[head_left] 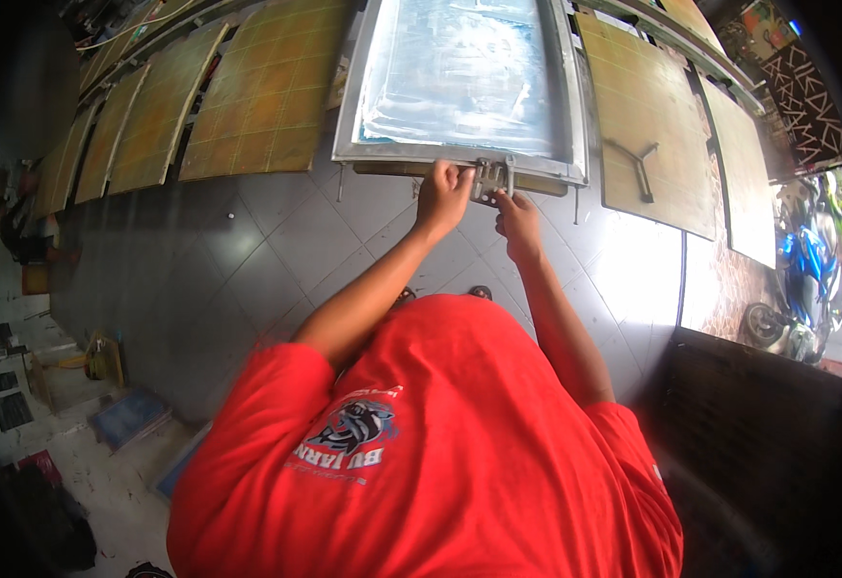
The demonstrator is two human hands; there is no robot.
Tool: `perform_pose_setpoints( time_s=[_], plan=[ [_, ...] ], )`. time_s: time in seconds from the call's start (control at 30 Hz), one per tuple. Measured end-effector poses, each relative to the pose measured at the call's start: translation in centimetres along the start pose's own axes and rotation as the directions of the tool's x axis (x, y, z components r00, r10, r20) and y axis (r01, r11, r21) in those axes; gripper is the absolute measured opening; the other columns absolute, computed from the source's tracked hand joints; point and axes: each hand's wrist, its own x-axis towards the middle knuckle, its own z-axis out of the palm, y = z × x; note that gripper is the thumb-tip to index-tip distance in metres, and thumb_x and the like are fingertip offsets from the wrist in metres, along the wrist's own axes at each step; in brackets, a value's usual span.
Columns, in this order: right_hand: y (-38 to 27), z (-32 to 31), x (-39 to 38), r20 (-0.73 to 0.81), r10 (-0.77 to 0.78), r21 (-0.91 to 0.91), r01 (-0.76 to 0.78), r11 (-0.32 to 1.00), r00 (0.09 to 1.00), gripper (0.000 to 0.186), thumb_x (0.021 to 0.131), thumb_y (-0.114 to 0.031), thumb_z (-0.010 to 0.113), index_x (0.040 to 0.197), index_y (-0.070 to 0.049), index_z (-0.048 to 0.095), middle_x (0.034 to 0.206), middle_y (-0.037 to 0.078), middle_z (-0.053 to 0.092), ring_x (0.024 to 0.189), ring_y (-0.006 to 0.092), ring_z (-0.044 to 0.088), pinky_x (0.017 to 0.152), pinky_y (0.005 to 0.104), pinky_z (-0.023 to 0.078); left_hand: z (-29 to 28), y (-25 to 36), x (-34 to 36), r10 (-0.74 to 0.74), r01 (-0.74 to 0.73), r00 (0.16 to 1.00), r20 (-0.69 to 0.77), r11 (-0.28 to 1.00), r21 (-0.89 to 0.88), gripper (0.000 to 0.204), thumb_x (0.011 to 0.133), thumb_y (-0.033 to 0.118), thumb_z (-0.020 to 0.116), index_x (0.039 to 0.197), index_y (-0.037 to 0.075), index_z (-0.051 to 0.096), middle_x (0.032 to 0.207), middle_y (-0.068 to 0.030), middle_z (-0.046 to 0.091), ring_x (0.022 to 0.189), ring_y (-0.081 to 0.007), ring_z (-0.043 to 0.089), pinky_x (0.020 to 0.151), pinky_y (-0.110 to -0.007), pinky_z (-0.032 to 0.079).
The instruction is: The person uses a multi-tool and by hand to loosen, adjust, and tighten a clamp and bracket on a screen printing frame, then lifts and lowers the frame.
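Red shirt [479, 433], metal clamp [489, 177] just beyond right hand [520, 224], beside left hand [443, 199]

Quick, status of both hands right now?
Left hand: fingers curled, beside the metal fitting; whether it grips anything cannot be told.
Right hand: fingers bent, at the fitting's lower end; a firm hold cannot be told.

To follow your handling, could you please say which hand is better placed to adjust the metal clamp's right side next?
Probably the right hand: it is at the lower right of the metal clamp, while the left hand is at its left.
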Motion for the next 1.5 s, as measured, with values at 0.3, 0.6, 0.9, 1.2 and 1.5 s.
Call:
perform_pose_setpoints(
  time_s=[0.3, 0.6, 0.9, 1.2, 1.5],
  plan=[
    [-3.0, 0.7, -0.9, -0.142, -0.535, -0.708, 0.293, 0.643, 0.833, 0.028, 0.076, -0.028, 0.068, 0.087, -0.003, 0.061, 0.068, 0.016, 0.062, 0.064, 0.0336, 0.06, 0.058, 0.0407, 0.045, 0.8, -1.4, -2.1, -0.329, 0.576, 0.814, 0.478, 0.554, -0.601, 0.018, 0.094, 0.015, 0.044, 0.104, 0.006, 0.056, 0.098, -0.0058, 0.062, 0.086, -0.0163, 0.062, 0.074, -0.028, 0.049],
    [-5.6, 2.8, 3.3, 0.256, -0.53, -0.904, 0.395, 0.166, 0.809, 0.033, 0.077, -0.04, 0.062, 0.077, -0.006, 0.061, 0.069, 0.014, 0.063, 0.068, 0.0338, 0.061, 0.06, 0.0423, 0.046, 1.4, -0.8, -2.2, -0.386, 0.572, 0.82, 0.423, 0.574, -0.585, 0.017, 0.092, 0.012, 0.047, 0.104, 0.003, 0.055, 0.091, -0.0066, 0.064, 0.079, -0.0131, 0.062, 0.068, -0.023, 0.05],
    [-5.9, 1.9, 4.2, 0.433, -0.438, -0.89, 0.451, -0.068, 0.788, 0.018, 0.082, -0.025, 0.055, 0.086, -0.008, 0.056, 0.086, 0.013, 0.062, 0.077, 0.0308, 0.063, 0.067, 0.0405, 0.05, 1.4, -1.0, -2.1, -0.369, 0.555, 0.832, 0.414, 0.571, -0.605, 0.015, 0.093, 0.011, 0.044, 0.099, 0.001, 0.054, 0.086, -0.0072, 0.063, 0.075, -0.0126, 0.062, 0.069, -0.024, 0.05],
    [-6.2, 1.9, 4.7, 0.519, -0.39, -0.853, 0.493, -0.172, 0.761, 0.016, 0.084, -0.021, 0.053, 0.086, -0.005, 0.055, 0.085, 0.014, 0.062, 0.078, 0.0323, 0.062, 0.066, 0.041, 0.05, 1.0, -0.7, -1.9, -0.392, 0.582, 0.813, 0.431, 0.571, -0.579, 0.015, 0.093, 0.01, 0.045, 0.099, 0.001, 0.054, 0.087, -0.0085, 0.063, 0.077, -0.0139, 0.062, 0.072, -0.026, 0.051],
    [-8.6, 1.5, 3.7, 0.557, -0.342, -0.819, 0.569, -0.074, 0.757, 0.021, 0.082, -0.021, 0.055, 0.09, -0.002, 0.057, 0.084, 0.016, 0.064, 0.079, 0.0336, 0.063, 0.067, 0.0418, 0.049, 1.3, -1.1, -1.6, -0.421, 0.604, 0.797, 0.434, 0.574, -0.552, 0.014, 0.092, 0.01, 0.045, 0.098, 0.001, 0.055, 0.089, -0.009, 0.063, 0.08, -0.0148, 0.063, 0.072, -0.026, 0.052]
  ],
)
